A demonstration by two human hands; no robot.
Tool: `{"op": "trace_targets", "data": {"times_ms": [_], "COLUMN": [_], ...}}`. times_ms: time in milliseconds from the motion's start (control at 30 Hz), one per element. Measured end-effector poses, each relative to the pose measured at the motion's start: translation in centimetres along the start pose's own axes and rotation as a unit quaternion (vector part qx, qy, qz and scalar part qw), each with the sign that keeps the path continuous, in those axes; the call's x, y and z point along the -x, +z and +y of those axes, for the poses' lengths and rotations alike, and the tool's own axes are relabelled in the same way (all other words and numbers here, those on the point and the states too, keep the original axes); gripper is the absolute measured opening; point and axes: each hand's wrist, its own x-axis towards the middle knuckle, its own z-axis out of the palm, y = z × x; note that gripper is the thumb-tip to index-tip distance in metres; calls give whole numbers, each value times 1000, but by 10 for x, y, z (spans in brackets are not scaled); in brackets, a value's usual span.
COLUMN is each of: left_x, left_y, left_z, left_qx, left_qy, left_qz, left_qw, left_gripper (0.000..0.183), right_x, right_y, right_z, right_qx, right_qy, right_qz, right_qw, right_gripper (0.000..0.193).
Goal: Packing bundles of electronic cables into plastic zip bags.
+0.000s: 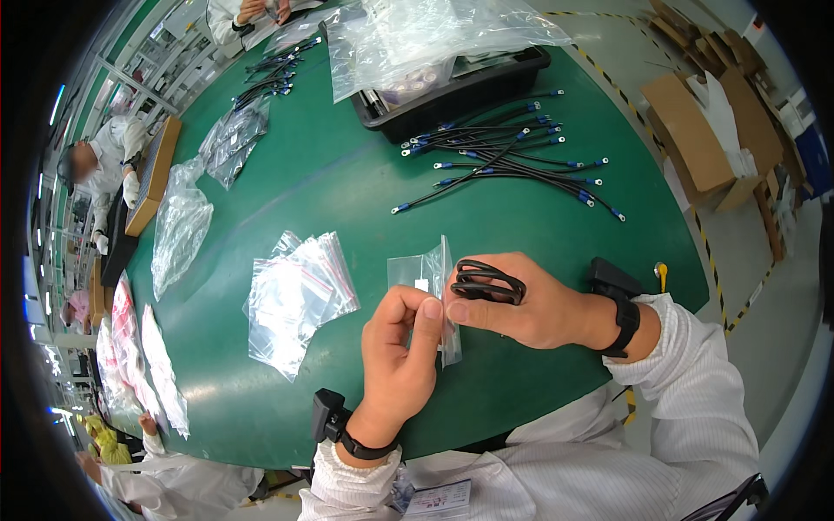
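White patch [421,284] on clear bag [402,270]

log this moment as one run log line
left grip: pinching clear bag | right grip: holding coiled black cable | green table: loose black cables ahead, piled clear bags left

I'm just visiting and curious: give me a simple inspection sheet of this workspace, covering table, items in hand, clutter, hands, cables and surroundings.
Surface: green table, with a curved edge.
Items in hand: clear bag and coiled black cable.
Clutter: pile of small clear bags; black bin partly covered by plastic sheeting.
Hands: left hand pinches the bag; right hand holds the coil.
Cables: loose black cables with blue sleeves and ring ends, overlapping near the bin; another bunch farther off.
Surroundings: cardboard boxes at right; other people at left and ahead.
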Motion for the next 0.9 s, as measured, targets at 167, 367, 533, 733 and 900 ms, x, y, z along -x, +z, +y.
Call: {"op": "trace_targets", "data": {"times_ms": [167,367,533,733,900], "left_x": [0,1,1,-2,-3], "left_y": [-2,-1,-6,-14,-18], "left_z": [-6,-1,1,4,4], "left_qx": [-69,-44,43,94,133], "left_qy": [25,4,-38,-76,-105], "left_qz": [12,18,-32,-67,-87], "left_qw": [997,999,998,990,982], "left_gripper": [19,16,19,17,16], "right_x": [-1,0,0,1,1], "right_y": [-2,0,1,-3,-2], "right_z": [1,4,2,10,9], "right_qx": [11,57,49,45,-17], "right_qy": [31,28,23,23,16], "right_qz": [-2,21,21,6,1], "right_qw": [999,998,998,999,1000], "right_gripper": [25,19,17,16,15]}}
